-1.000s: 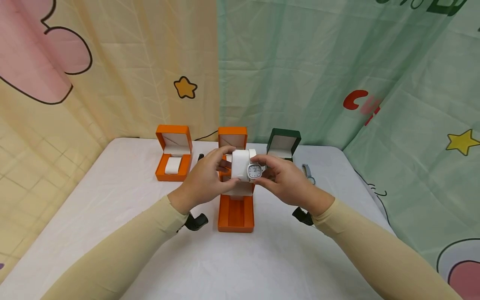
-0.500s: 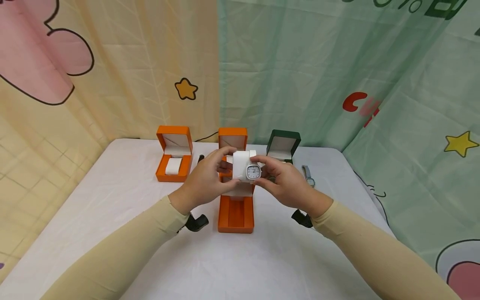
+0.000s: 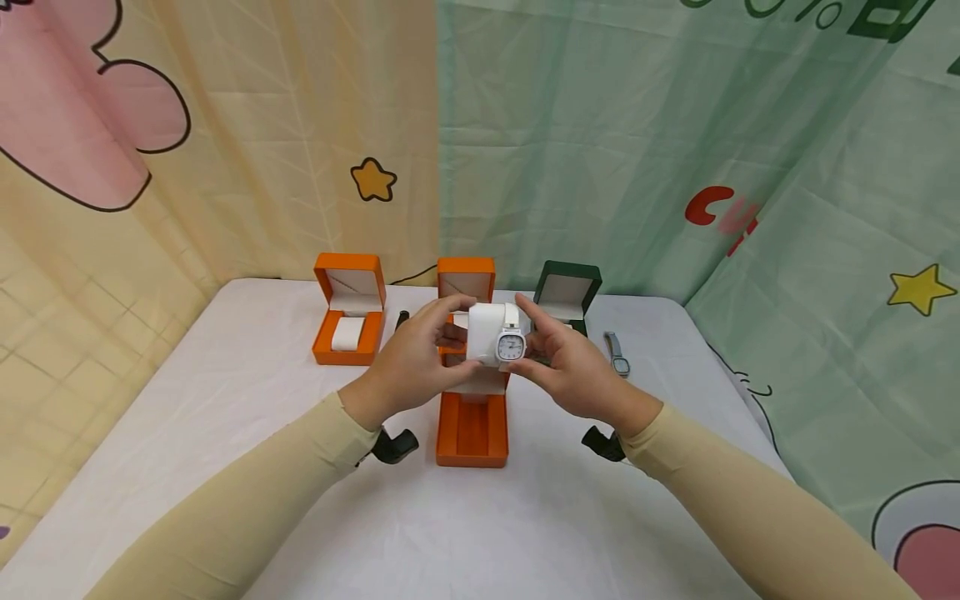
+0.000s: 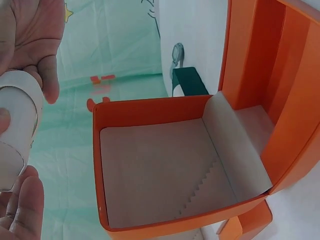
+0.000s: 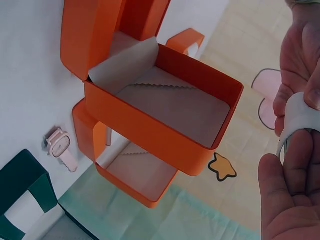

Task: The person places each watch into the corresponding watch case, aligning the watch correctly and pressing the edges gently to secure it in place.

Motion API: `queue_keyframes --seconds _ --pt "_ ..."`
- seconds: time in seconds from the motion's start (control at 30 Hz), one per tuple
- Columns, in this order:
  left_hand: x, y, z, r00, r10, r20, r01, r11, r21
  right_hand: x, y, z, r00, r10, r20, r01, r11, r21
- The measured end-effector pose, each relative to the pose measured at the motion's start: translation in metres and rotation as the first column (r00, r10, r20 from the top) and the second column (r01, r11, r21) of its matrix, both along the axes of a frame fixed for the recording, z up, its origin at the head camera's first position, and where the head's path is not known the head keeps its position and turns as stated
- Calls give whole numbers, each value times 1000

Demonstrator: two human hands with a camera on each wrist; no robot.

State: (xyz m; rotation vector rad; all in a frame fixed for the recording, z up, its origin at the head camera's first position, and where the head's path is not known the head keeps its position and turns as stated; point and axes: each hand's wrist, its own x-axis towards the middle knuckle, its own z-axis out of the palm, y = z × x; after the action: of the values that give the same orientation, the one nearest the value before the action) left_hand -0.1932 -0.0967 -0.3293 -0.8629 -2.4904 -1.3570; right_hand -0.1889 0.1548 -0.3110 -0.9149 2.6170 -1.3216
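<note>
My left hand [image 3: 420, 354] grips a white watch cushion [image 3: 482, 333] from the left, thumb below and fingers above, over the table's middle. A white watch [image 3: 511, 343] with a squarish dial sits round the cushion's right end, its face towards me. My right hand [image 3: 573, 367] holds that end, thumb at the watch's lower edge and index finger extended beside the strap. Both hands meet at the cushion [image 5: 299, 112] in the right wrist view. Below them an orange watch box [image 3: 472, 454] stands with its lid up and its bare compartment showing.
Behind stand an orange box [image 3: 467, 265], partly hidden by my hands, another orange box [image 3: 349, 354] with a white cushion, and a green box [image 3: 567, 271]. A grey-strapped watch [image 3: 617, 354] lies at right. A pinkish watch [image 5: 60, 145] shows in the right wrist view.
The right index finger has lifted off the strap and straightened beside it. The watch sits straighter, with more strap showing. The left hand keeps its grip.
</note>
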Motion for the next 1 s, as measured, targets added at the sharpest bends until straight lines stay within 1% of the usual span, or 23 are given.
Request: queue_keyframes --seconds 0.03,0.1,0.27,0.47,0.73,1.0 --pt "0 0 0 1000 -4 -1 4 1000 2 -1 0 0 1000 5 18 -5 1000 -10" --pt "0 0 0 1000 -10 -3 10 1000 3 -2 1 -1 1000 21 20 -20 1000 -20" --pt "-1 -1 1 1000 -11 -3 11 1000 -14 -4 1 -1 1000 24 -12 -24 1000 -12" --pt "-2 -2 0 1000 -12 0 12 999 -38 -4 0 -2 1000 17 -14 -17 1000 10" --pt "-2 -2 0 999 -31 -26 30 999 -43 -3 1 -2 998 12 -65 -11 1000 19" --pt "-3 -2 -1 999 -40 -29 39 998 -39 -5 1 -4 997 22 -68 -22 1000 4"
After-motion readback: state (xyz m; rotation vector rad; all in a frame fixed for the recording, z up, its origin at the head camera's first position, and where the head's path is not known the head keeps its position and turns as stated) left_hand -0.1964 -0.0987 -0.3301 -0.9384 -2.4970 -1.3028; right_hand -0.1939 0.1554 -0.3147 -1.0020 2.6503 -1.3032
